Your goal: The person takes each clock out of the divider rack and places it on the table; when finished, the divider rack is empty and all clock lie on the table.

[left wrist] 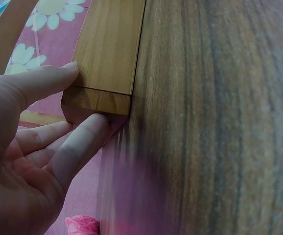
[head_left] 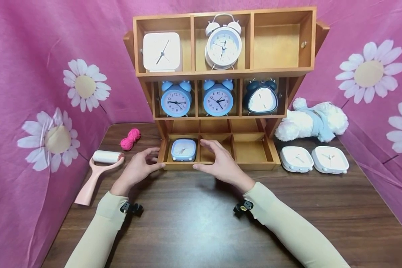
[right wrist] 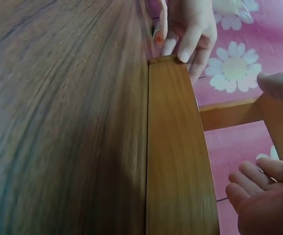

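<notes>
Your relaxed left hand [head_left: 136,168] touches the shelf [head_left: 251,166]; your right hand [head_left: 223,163] spreads empty fingers right of the bottom-row clock [head_left: 183,150].

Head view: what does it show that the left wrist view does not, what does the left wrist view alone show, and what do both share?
Only head: the right hand, lint roller, plush toy and two white clocks on the table.
Only left wrist: the left hand from its palm side, and the end face of the shelf.
Both: the left hand at the shelf's corner, pink yarn, flowered cloth and table.
</notes>
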`<act>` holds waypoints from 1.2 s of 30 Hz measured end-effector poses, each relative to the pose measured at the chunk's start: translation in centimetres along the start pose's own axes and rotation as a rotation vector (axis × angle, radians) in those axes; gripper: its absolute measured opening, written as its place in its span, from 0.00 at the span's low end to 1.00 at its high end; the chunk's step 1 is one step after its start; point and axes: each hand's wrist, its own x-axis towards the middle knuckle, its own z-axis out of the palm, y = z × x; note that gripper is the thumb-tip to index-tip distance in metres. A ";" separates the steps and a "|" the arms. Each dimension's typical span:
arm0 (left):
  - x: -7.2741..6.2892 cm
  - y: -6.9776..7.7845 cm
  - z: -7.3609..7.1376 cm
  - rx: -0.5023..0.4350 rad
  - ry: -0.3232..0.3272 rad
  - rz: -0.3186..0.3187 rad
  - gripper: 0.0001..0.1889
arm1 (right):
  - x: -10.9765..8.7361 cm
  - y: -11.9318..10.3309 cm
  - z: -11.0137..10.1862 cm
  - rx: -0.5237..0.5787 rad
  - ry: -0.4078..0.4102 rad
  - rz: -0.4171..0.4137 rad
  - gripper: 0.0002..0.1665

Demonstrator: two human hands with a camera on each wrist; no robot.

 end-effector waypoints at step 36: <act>0.1 0.1 -0.1 -0.009 -0.001 0.001 0.37 | 4.6 -2.2 5.3 -0.072 0.100 0.138 0.64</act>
